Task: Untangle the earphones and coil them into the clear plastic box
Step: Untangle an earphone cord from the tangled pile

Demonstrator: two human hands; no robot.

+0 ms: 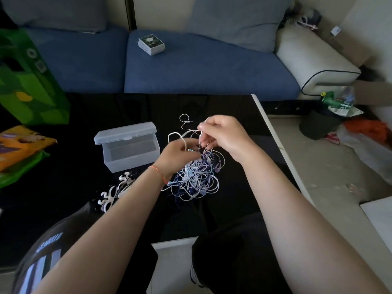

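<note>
The right hand (pixel 222 136) pinches a white cord between curled fingers above the tangle of earphones (pixel 197 175), while the left hand (pixel 178 155), a red string at its wrist, curls around other strands at the tangle's top. The tangle of white, blue and purple cords lies on the black table (pixel 84 198), just right of the clear plastic box (pixel 129 147), which stands with its lid open. Beyond the box, a small white carton (pixel 151 43) sits on the blue sofa (pixel 201 68).
</note>
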